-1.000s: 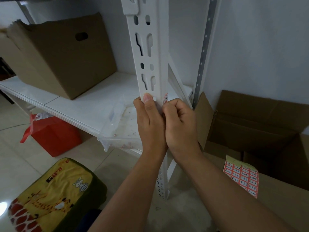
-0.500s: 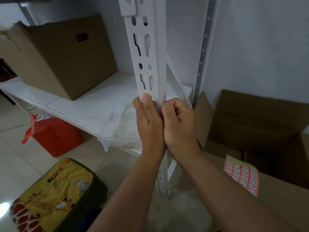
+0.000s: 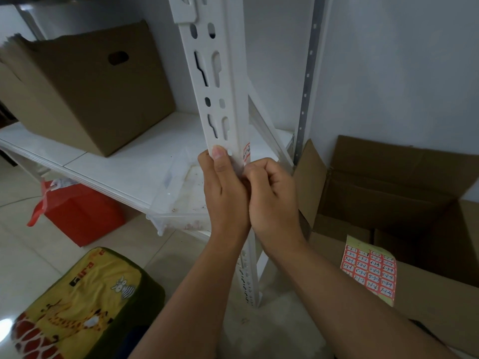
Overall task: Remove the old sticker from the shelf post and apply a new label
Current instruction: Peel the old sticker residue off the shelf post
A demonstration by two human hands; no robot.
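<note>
A white slotted shelf post rises through the middle of the view. On its right face, just above my hands, a small red and white sticker shows. My left hand grips the post from the front, thumb pressed flat on it. My right hand sits right beside it with curled fingers at the sticker's lower edge; the fingertips are hidden behind the hand. A sheet of red labels lies on the flap of a cardboard box at the right.
A large cardboard box stands on the white shelf. A clear plastic tray sits at the shelf's front corner. An open cardboard box is at the right. A red bag and a yellow cushion lie on the floor.
My right hand has slipped slightly lower on the post, so more of the sticker shows. My left hand keeps its grip in the same place.
</note>
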